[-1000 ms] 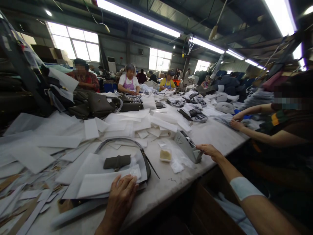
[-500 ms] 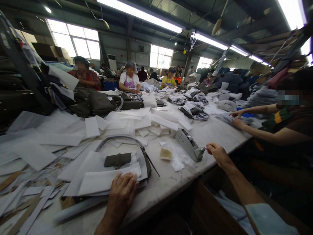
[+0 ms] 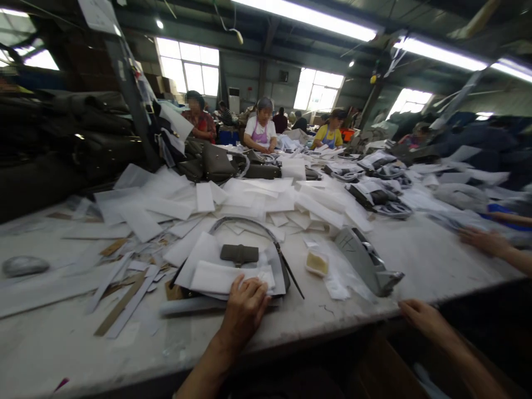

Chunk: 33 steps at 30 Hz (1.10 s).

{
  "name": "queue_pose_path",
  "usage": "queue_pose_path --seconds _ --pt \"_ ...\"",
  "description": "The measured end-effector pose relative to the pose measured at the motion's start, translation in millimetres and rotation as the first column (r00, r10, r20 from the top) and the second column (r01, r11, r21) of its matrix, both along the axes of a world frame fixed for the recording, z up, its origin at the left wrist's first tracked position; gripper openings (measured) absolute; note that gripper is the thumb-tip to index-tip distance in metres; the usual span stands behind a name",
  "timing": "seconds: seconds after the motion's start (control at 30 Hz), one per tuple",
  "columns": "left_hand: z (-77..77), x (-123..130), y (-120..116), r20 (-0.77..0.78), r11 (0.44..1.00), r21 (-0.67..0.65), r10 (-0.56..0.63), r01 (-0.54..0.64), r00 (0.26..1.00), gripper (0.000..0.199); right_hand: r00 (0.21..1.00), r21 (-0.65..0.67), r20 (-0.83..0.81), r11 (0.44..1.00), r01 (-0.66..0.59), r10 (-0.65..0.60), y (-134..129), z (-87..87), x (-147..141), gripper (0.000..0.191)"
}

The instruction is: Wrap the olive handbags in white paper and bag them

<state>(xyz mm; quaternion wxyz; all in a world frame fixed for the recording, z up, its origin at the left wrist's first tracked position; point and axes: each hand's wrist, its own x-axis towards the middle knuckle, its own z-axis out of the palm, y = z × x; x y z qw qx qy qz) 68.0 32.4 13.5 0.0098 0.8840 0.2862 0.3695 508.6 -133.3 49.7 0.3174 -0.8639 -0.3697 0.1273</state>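
Note:
My left hand (image 3: 246,307) lies palm down with fingers stretched over a folded white foam sheet (image 3: 213,277). That sheet rests on a handbag, whose dark curved handle (image 3: 277,241) arches behind it. A small dark green flap with a strap (image 3: 239,253) shows above the sheet; most of the bag body is covered by white sheets. My right hand (image 3: 421,313) is by the table edge, in front of a grey tape dispenser (image 3: 361,261) and apart from it. Its fingertips are pressed together; whatever they hold does not show clearly.
A small dish with a yellow pad (image 3: 316,262) stands between bag and dispenser. White foam sheets (image 3: 245,200) heap behind, cardboard strips (image 3: 122,305) lie left. Wrapped bags (image 3: 376,195) are farther back. At right, a co-worker's hand (image 3: 484,241) touches grey material.
The view has swung left. My right hand has come away from the dispenser's front, down toward the table edge. My left hand stays on the foam sheet.

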Motion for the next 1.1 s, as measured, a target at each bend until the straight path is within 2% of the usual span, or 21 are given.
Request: queue_pose_path --seconds 0.07,0.13,0.23,0.33,0.4,0.47,0.57,0.63,0.73,0.9,1.0,1.1 --pt "1.5 1.0 -1.5 0.001 0.999 -0.045 0.012 -0.012 1.000 0.018 0.974 -0.033 -0.074 0.975 -0.219 0.216 10.4 20.9 -19.4 0.038" --pt "2.5 1.7 -2.6 -0.010 0.997 -0.078 0.017 -0.017 1.000 0.019 0.896 -0.041 -0.100 0.898 -0.439 0.434 33.2 49.9 -52.7 0.040" --pt "3.5 2.5 -4.1 -0.006 0.995 -0.094 0.024 -0.025 1.000 0.019 0.727 -0.076 -0.110 0.723 -0.686 0.678 83.1 91.3 -122.1 0.034" --pt "3.7 3.0 -5.0 -0.004 0.995 -0.090 0.029 -0.030 1.000 0.019 0.496 -0.146 -0.088 0.481 -0.864 0.864 137.0 109.1 -190.9 0.020" --pt "3.2 3.4 -5.2 -0.004 0.995 -0.091 0.036 -0.036 0.999 0.018 0.353 -0.275 -0.040 0.329 -0.903 0.935 169.6 106.8 -225.9 0.012" --pt "2.2 3.9 -4.9 0.008 0.996 -0.082 0.042 -0.042 0.999 0.018 0.224 -0.452 0.005 0.202 -0.869 0.975 198.2 98.5 -251.7 0.008" --pt "-0.1 4.6 -4.0 0.029 0.996 -0.075 0.044 -0.041 0.999 0.019 -0.026 -0.710 0.028 0.001 -0.705 0.999 230.9 85.8 -280.0 0.013" --pt "-1.9 5.2 -3.3 0.035 0.995 -0.087 0.044 -0.040 0.998 0.021 -0.163 -0.803 0.006 -0.092 -0.588 0.987 244.2 80.0 -294.9 0.014" --pt "-4.3 6.0 -2.3 0.041 0.995 -0.092 0.050 -0.046 0.998 0.026 -0.266 -0.844 0.004 -0.140 -0.519 0.964 251.8 74.2 -311.2 0.009" --pt "-5.7 6.1 -0.2 0.035 0.996 -0.076 0.042 -0.039 0.999 0.027 -0.440 -0.846 0.001 -0.234 -0.478 0.898 252.5 67.4 -317.9 0.023" --pt "-5.4 5.9 0.4 0.021 0.996 -0.082 0.035 -0.033 0.999 0.030 -0.505 -0.840 0.009 -0.267 -0.472 0.863 258.8 64.8 -312.4 0.022" --pt "-5.8 6.2 0.7 0.013 0.996 -0.088 0.031 -0.029 0.999 0.023 -0.551 -0.828 0.042 -0.280 -0.486 0.833 269.7 63.1 -304.1 0.015"
